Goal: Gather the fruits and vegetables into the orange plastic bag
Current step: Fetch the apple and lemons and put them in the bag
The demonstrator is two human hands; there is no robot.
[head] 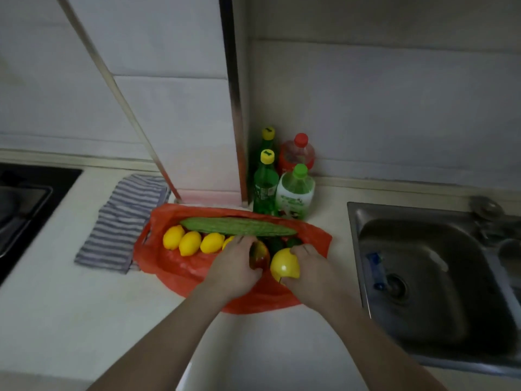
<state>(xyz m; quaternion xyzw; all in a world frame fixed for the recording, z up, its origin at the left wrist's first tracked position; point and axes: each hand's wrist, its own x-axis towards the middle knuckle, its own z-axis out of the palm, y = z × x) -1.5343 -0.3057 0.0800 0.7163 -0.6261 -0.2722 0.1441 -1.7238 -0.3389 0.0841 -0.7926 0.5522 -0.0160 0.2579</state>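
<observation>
The orange plastic bag [174, 266] lies flat on the counter. A long green bitter gourd [236, 226] lies across its far side, with several yellow lemons [189, 242] in a row below it. Dark green fruits [275, 244] sit beside them, partly hidden. My left hand [234, 266] grips a red and yellow fruit [258, 256] over the bag. My right hand [313, 273] grips a round yellow fruit [283, 265] next to it, above the bag's right part.
Several bottles [294, 190] stand in the corner behind the bag. A striped cloth [121, 221] lies to the left, a stove [25, 204] further left. A steel sink [428, 280] is set into the counter on the right.
</observation>
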